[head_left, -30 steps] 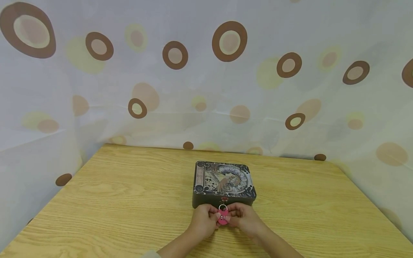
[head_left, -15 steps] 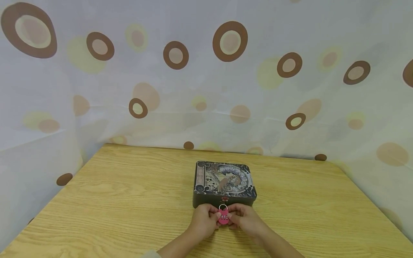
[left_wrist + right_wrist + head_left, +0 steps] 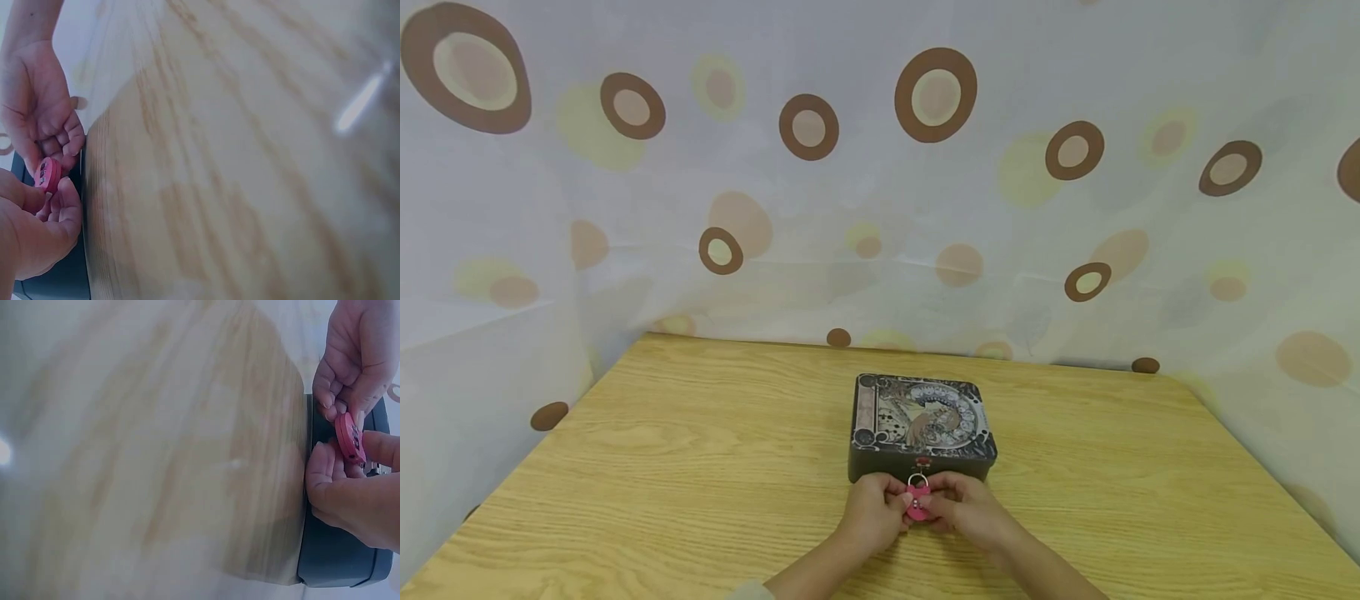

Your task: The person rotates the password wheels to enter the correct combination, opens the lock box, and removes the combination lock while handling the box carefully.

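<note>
A pink padlock [image 3: 917, 504] with number dials hangs by its shackle at the red clasp [image 3: 922, 462] on the front of a dark box [image 3: 925, 417] with a patterned lid. My left hand [image 3: 872, 515] pinches the lock's left side between thumb and fingers. From the other side my right hand [image 3: 973, 512] pinches it, its thumb lying over the dials. In the left wrist view the pink lock [image 3: 48, 174] sits between both hands' fingertips. The right wrist view shows the lock [image 3: 350, 439] edge-on, close to the box's dark side [image 3: 337, 559].
The box lies on a wooden table [image 3: 700, 467], its lid closed. Behind and at both sides hangs a pale cloth [image 3: 865, 200] with brown and yellow round patterns.
The right thumb has moved left across the dials, covering part of them again. The left hand keeps its hold, and the box stays in place.
</note>
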`<state>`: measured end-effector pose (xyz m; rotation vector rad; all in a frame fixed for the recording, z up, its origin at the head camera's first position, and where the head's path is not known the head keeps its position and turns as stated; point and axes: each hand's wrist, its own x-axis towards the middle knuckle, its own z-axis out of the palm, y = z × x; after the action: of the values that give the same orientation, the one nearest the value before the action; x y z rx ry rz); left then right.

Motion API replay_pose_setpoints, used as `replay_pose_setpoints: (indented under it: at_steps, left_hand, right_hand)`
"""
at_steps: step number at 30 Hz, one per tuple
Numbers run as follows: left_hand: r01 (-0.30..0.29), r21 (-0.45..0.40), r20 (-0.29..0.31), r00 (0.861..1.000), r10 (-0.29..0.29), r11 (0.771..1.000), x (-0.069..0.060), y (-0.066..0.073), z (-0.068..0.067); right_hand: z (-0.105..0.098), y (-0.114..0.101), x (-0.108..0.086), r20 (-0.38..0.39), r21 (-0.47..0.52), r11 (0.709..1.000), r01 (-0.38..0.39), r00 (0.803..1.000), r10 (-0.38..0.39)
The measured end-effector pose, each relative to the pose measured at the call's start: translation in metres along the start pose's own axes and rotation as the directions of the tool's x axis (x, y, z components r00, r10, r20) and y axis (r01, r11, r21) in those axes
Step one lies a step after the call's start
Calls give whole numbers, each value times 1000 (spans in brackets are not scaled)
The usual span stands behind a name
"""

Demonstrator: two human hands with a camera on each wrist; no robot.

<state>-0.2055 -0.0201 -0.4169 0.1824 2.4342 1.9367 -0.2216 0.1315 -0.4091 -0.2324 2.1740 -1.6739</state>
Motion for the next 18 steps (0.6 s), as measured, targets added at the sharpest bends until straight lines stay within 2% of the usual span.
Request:
replay_pose_setpoints:
  at_steps: [11,18]
  left_hand:
    - [-1,5,0,1000,1,1000,0,0,1]
    - [1,19,4,1000,-1,1000,0,0,0]
  right_hand:
    - [4,0,2,5,52,999,3,1000,-3]
    - [4,-1,2,-4,16,1000,5,1000,-5]
